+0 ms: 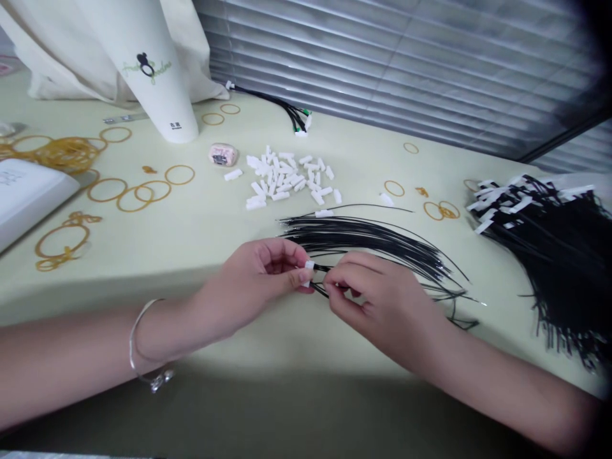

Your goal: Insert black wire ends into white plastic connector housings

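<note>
Between the thumb and fingers of my left hand (pixel 268 271) is a small white connector housing (pixel 308 266). Thin black wires run out of its right side. My right hand (pixel 377 296) is closed in a pinch on a black wire (pixel 321 268) just right of the housing; the exact grip is partly hidden by the fingers. Behind both hands lies a bundle of loose black wires (pixel 363 236) with bare metal ends. A loose pile of white connector housings (pixel 287 175) sits farther back, with one more housing (pixel 324 213) lying at the wires' edge.
At the right is a big heap of black wires with white connectors (pixel 568 255). Rubber bands (pixel 108 190) lie scattered at left. A white tumbler (pixel 157 76), a cloth bag (pixel 196 57), a white box (pixel 29 197) and a small pink object (pixel 223 154) stand around. Blinds (pixel 382 64) border the back.
</note>
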The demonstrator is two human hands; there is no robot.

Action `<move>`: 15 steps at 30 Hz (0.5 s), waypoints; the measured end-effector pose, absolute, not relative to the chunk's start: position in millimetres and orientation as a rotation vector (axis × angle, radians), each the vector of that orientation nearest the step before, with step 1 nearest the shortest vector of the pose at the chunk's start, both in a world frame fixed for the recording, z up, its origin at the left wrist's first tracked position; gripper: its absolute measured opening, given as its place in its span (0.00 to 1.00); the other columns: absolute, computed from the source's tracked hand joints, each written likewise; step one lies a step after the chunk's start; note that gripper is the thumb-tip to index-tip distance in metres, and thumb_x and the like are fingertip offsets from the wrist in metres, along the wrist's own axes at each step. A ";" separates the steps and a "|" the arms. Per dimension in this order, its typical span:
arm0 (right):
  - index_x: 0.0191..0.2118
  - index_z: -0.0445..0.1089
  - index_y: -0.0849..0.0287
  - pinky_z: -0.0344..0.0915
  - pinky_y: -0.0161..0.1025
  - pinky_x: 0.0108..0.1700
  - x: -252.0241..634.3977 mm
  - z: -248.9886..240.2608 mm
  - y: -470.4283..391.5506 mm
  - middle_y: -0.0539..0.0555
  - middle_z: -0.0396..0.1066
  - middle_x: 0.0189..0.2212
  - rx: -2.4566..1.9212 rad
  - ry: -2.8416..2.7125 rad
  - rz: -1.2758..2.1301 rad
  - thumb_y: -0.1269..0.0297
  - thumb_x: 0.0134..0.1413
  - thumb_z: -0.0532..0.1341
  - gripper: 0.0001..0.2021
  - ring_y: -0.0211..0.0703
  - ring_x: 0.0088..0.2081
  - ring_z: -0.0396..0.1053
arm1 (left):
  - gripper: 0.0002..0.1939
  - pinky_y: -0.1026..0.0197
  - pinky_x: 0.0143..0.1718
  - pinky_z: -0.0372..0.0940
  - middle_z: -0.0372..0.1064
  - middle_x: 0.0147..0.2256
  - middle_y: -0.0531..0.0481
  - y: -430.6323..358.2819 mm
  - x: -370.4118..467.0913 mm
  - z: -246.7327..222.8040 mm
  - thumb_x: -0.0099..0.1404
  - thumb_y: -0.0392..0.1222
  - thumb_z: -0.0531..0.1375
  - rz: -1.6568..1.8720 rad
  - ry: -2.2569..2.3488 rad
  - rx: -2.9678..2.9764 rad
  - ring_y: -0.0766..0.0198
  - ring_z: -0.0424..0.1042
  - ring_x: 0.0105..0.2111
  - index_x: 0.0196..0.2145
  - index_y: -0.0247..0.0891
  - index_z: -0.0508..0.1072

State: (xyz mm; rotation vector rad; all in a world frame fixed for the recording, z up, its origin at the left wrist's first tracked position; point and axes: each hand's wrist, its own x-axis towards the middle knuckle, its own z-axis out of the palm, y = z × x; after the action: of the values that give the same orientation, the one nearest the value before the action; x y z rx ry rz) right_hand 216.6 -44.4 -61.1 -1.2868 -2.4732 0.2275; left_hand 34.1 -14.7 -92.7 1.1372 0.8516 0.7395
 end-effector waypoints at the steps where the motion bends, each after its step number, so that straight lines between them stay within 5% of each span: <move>1: 0.27 0.68 0.62 0.57 0.34 0.32 220.7 -54.7 -43.1 0.50 0.65 0.25 -1.274 -2.515 0.287 0.73 0.52 0.56 0.06 0.35 0.29 0.61 | 0.05 0.70 0.32 0.65 0.67 0.26 0.56 -16.7 33.5 -93.1 0.58 0.38 0.61 0.738 0.882 1.237 0.71 0.70 0.29 0.31 0.36 0.68; 4: 0.31 0.69 0.58 0.59 0.31 0.33 232.3 -39.8 -34.6 0.49 0.67 0.29 -1.317 -2.485 0.418 0.69 0.54 0.57 0.05 0.34 0.31 0.64 | 0.03 0.68 0.34 0.65 0.71 0.30 0.52 -25.6 30.3 -96.4 0.61 0.35 0.57 0.768 0.783 1.837 0.69 0.70 0.32 0.34 0.35 0.70; 8: 0.34 0.68 0.58 0.60 0.32 0.38 234.1 -46.7 -13.9 0.50 0.67 0.35 -1.397 -2.516 0.264 0.68 0.53 0.59 0.02 0.36 0.36 0.65 | 0.12 0.64 0.39 0.66 0.73 0.35 0.44 -36.9 27.2 -101.7 0.65 0.29 0.49 0.807 0.311 2.596 0.64 0.70 0.35 0.36 0.29 0.72; 15: 0.34 0.69 0.59 0.60 0.33 0.39 213.3 -70.4 4.6 0.52 0.65 0.35 -1.331 -2.620 0.373 0.67 0.55 0.58 0.04 0.37 0.37 0.64 | 0.13 0.62 0.36 0.67 0.71 0.30 0.45 -41.0 30.4 -102.5 0.64 0.31 0.48 0.684 0.308 2.813 0.61 0.69 0.33 0.32 0.33 0.73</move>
State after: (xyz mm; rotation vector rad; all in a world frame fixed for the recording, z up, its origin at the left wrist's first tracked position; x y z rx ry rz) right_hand 213.3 4.6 -70.4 -1.3310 -2.6196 0.3733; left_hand 30.4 -41.0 -102.5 2.8129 0.3082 0.6837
